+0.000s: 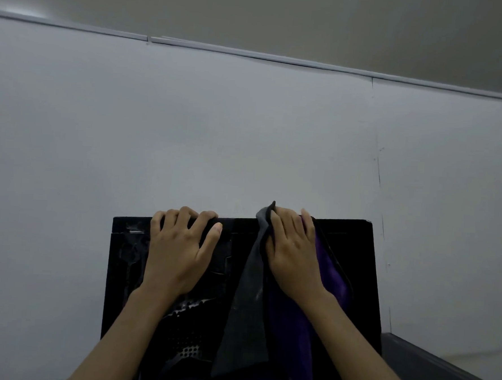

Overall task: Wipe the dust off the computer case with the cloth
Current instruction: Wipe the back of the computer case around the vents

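Observation:
A black computer case (354, 255) with a glossy side panel stands in the lower middle of the head view, close to a wall. My left hand (178, 250) grips the case's far top edge, fingers curled over it and thumb lying on the panel. My right hand (294, 251) grips a purple and grey cloth (248, 316) at the top edge further right. The cloth hangs down over the panel below that hand. Its grey side shows on the left, its purple side on the right.
A pale grey wall (247, 131) rises directly behind the case, with a trim strip (252, 54) high up. A dark ledge or desk edge (438, 374) runs at the lower right.

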